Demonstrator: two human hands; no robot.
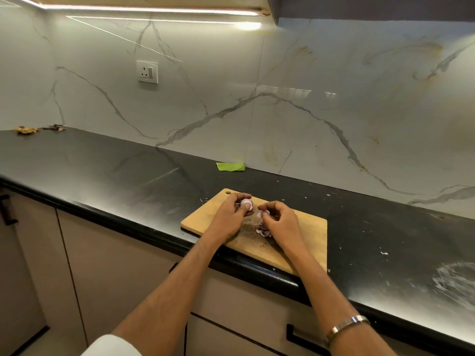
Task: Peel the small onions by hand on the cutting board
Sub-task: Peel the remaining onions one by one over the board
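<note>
Gripping small onion, left hand curled over cutting board; right hand pinching peel.

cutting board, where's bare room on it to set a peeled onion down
The cutting board is bare right of the right hand out to its right edge, and at the left corner beside the left hand. It is crowded in the middle, where peels lie between the hands.
</note>
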